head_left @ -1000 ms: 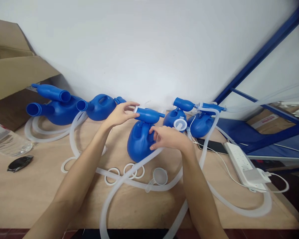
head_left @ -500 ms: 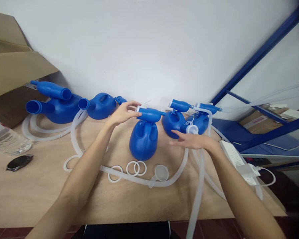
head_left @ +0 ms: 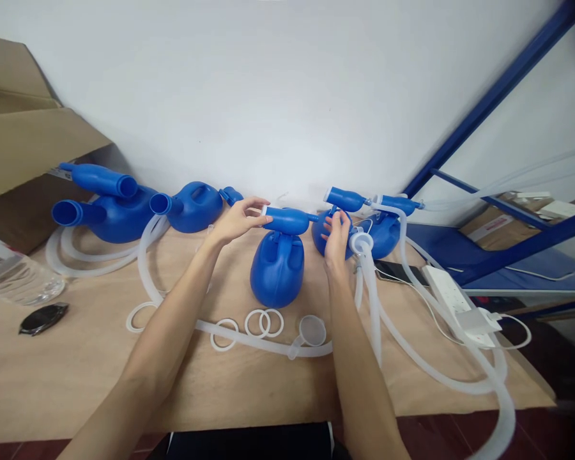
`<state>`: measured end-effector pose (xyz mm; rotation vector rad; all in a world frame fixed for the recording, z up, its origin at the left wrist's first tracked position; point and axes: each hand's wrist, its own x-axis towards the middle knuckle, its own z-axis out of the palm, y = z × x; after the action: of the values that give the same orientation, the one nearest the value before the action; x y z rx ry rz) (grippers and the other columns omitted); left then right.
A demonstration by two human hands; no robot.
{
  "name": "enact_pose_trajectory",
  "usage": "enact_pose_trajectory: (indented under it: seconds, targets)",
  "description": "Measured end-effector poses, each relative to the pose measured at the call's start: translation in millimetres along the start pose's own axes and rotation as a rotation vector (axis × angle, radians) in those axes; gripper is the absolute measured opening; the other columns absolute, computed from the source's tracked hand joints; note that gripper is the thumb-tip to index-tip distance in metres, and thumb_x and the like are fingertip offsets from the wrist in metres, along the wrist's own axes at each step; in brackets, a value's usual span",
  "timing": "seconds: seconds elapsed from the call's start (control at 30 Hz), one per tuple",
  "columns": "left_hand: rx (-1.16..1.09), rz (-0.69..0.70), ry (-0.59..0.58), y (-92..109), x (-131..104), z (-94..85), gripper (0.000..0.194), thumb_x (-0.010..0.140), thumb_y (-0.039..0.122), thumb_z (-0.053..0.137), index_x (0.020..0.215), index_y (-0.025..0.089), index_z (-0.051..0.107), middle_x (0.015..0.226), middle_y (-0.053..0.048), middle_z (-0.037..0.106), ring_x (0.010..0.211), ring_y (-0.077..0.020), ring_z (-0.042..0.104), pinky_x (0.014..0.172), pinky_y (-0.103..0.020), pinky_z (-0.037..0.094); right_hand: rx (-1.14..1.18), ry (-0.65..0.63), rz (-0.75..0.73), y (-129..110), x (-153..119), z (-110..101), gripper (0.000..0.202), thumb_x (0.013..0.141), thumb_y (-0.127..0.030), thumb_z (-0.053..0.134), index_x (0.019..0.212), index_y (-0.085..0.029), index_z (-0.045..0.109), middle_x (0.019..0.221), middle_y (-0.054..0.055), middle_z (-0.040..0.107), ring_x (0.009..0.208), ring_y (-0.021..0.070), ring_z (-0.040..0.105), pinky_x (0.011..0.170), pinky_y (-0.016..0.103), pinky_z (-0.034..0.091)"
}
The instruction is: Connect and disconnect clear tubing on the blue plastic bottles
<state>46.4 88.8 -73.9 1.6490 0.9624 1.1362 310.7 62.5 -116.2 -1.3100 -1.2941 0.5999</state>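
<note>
A blue jug [head_left: 276, 275] stands on the table before me, with a blue bottle-shaped piece [head_left: 288, 220] lying across its top. That piece has a white ring at its left end and a thin nozzle at its right. My left hand [head_left: 242, 220] grips the ringed end between thumb and fingers. Just past the nozzle, my right hand [head_left: 336, 237] is raised with fingers bent and apart, holding nothing that shows. It covers part of another blue jug [head_left: 319, 233], which carries a similar blue piece [head_left: 347, 199] and has a white-capped spout [head_left: 361, 243] with a hose.
White rings [head_left: 224, 335], a clear lid [head_left: 312, 330] and a translucent hose [head_left: 268, 345] lie in front. More blue jugs [head_left: 194, 207] stand left, by a cardboard box [head_left: 33, 147], water bottle [head_left: 16, 271] and dark watch-like object [head_left: 43, 318]. A phone [head_left: 398, 273] and power strip [head_left: 453, 303] are right.
My right hand has moved left and turned upward, towards the nozzle. The hose on the right has swung right, uncovering the phone. My left hand stays at the ringed end.
</note>
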Motion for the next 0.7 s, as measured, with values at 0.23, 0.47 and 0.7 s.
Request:
enact_pose_trajectory:
  seconds: [0.23,0.47,0.7]
  targets:
    - [-0.156,-0.061,-0.004,-8,1,7.1,0.057,0.073,0.045,0.092,0.119,0.018,0.072,0.118,-0.011,0.072,0.101,-0.0258,0.075,0.089,-0.045,0.066,0.16,-0.211,-0.088,-7,18,15,0.054,0.088,-0.065,0.062,0.12,-0.021,0.068,0.132,0.01,0.07,0.126,0.0253,0.063,0.106,0.038,0.054]
    - [-0.128,0.003,-0.013,-9,6,12.2,0.072,0.061,0.045,0.099,0.121,0.015,0.074,0.121,-0.015,0.076,0.105,-0.031,0.076,0.094,-0.048,0.063,0.367,-0.132,-0.004,11,15,33,0.046,0.086,-0.065,0.058,0.111,-0.027,0.052,0.13,0.008,0.069,0.123,0.0245,0.068,0.096,0.04,0.061]
    - [-0.062,0.103,0.018,-1,2,26.7,0.069,0.061,0.044,0.098,0.117,0.014,0.074,0.127,-0.016,0.075,0.124,-0.0366,0.069,0.102,-0.048,0.06,0.372,-0.086,-0.005,12,15,36,0.051,0.088,-0.071,0.051,0.117,-0.029,0.046,0.135,0.01,0.065,0.131,0.0249,0.064,0.095,0.041,0.062]
